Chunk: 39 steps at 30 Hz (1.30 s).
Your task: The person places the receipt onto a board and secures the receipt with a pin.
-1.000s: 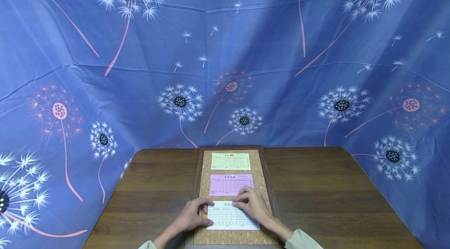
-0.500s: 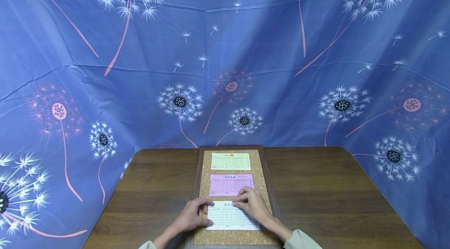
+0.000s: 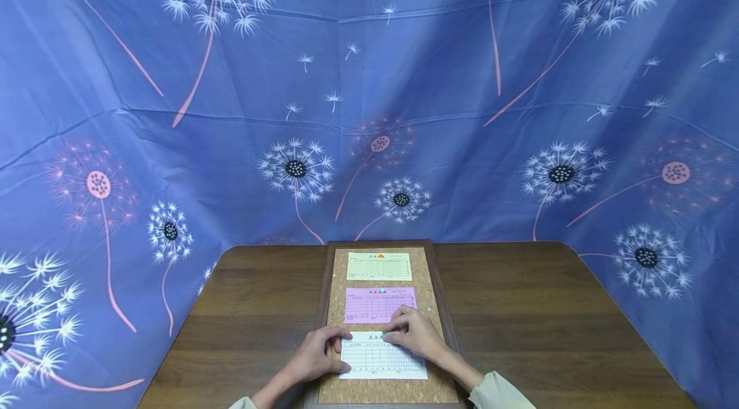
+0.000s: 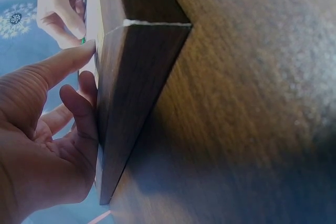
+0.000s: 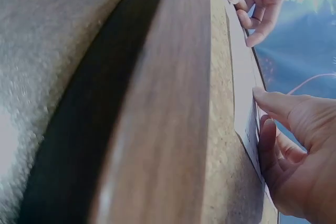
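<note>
A white printed form (image 3: 369,358) lies on the framed corkboard (image 3: 358,393), nearest the person. My left hand (image 3: 314,352) rests at its left edge, thumb on the lower corner and index finger by the upper one. At the form's top edge, my right hand (image 3: 418,335) pinches a small green pushpin (image 3: 384,333), mostly hidden by the fingertips. The left wrist view also catches a bit of green under the right fingers. Farther up the board are a purple form (image 3: 375,309) with a light-green pin (image 3: 382,290) and a pale green form (image 3: 375,270) with an orange pin (image 3: 381,256).
The board's dark wooden frame (image 3: 441,293) stands a little above the brown wooden table (image 3: 531,325). Behind the table hangs a blue cloth (image 3: 462,159) with a dandelion print.
Green of the pin now shows at the right fingertips, where it was hidden before. Both hands have stayed nearly in place; the head view has shifted very slightly.
</note>
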Motion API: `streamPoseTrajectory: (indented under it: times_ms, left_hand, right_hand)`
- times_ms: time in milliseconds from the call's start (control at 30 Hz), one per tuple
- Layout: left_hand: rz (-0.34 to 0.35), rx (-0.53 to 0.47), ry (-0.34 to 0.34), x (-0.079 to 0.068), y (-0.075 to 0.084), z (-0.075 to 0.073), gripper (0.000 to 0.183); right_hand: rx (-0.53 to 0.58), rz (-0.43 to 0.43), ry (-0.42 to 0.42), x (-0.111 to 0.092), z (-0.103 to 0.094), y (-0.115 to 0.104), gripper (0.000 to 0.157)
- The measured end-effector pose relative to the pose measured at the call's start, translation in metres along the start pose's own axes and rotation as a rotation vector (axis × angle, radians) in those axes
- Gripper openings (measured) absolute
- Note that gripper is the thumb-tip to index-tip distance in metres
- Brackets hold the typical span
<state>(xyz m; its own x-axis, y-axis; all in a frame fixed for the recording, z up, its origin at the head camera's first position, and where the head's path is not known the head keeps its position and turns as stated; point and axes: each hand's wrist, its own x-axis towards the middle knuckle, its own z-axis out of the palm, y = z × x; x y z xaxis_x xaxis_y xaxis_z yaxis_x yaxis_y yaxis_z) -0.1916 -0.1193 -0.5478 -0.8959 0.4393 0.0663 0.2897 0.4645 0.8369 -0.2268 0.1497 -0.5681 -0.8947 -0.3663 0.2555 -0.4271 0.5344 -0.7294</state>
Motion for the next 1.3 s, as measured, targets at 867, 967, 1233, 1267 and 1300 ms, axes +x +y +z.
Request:
streamPoseTrajectory:
  times_ms: [867,967,1233,1267,1300]
  left_hand:
    - [0.016,0.034,0.014,-0.001,-0.002,0.001,0.046]
    - [0.025,0.035,0.019,-0.001,-0.003,0.001,0.046]
    - [0.039,0.034,0.03,-0.002,-0.002,0.001,0.046]
    - [0.042,0.029,0.032,-0.002,-0.002,0.001,0.047]
    - [0.043,0.024,0.033,-0.002,-0.002,0.001,0.046]
  right_hand:
    - [-0.079,0.0,0.076,-0.005,0.006,-0.001,0.005]
    - [-0.076,0.01,0.071,-0.004,0.006,-0.002,0.004]
    - [-0.08,0.08,0.002,0.0,0.002,-0.007,0.01]
    - [-0.075,0.09,-0.006,0.0,0.002,-0.007,0.009]
    - [-0.069,0.099,-0.012,0.0,0.001,-0.008,0.01]
